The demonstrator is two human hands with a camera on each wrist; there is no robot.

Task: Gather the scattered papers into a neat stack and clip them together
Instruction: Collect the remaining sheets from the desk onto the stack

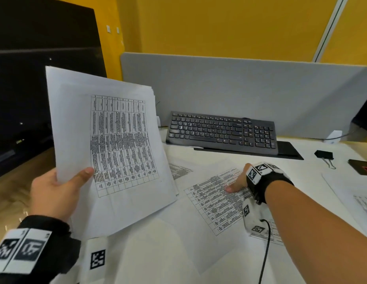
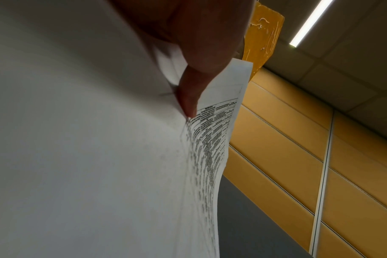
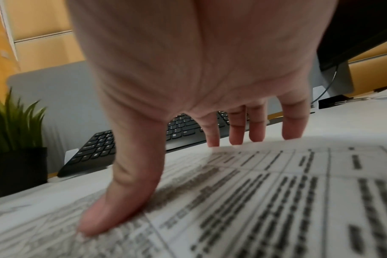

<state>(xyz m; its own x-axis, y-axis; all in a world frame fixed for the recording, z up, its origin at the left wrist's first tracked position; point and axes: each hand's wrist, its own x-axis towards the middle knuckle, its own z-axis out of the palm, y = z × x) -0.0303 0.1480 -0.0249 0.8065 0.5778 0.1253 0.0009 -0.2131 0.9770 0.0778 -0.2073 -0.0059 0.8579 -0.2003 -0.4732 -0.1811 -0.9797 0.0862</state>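
My left hand (image 1: 61, 187) holds a sheaf of printed papers (image 1: 114, 144) tilted up above the desk, thumb on top at the lower left corner. The left wrist view shows the thumb (image 2: 188, 97) pinching that sheaf (image 2: 212, 139) from the side. My right hand (image 1: 237, 181) lies flat with straight fingers on a loose printed sheet (image 1: 217, 203) on the desk. In the right wrist view the thumb (image 3: 121, 206) and fingertips (image 3: 236, 137) press on this sheet (image 3: 276, 200). More sheets (image 1: 162, 249) lie beneath. A black binder clip (image 1: 324, 155) rests at the right.
A black keyboard (image 1: 221, 130) lies behind the papers before a grey partition (image 1: 240, 85). A dark monitor (image 1: 24, 89) stands at the left. More paper (image 1: 350, 193) lies at the right edge, beside a dark flat object (image 1: 363, 167). A potted plant (image 3: 13, 132) shows in the right wrist view.
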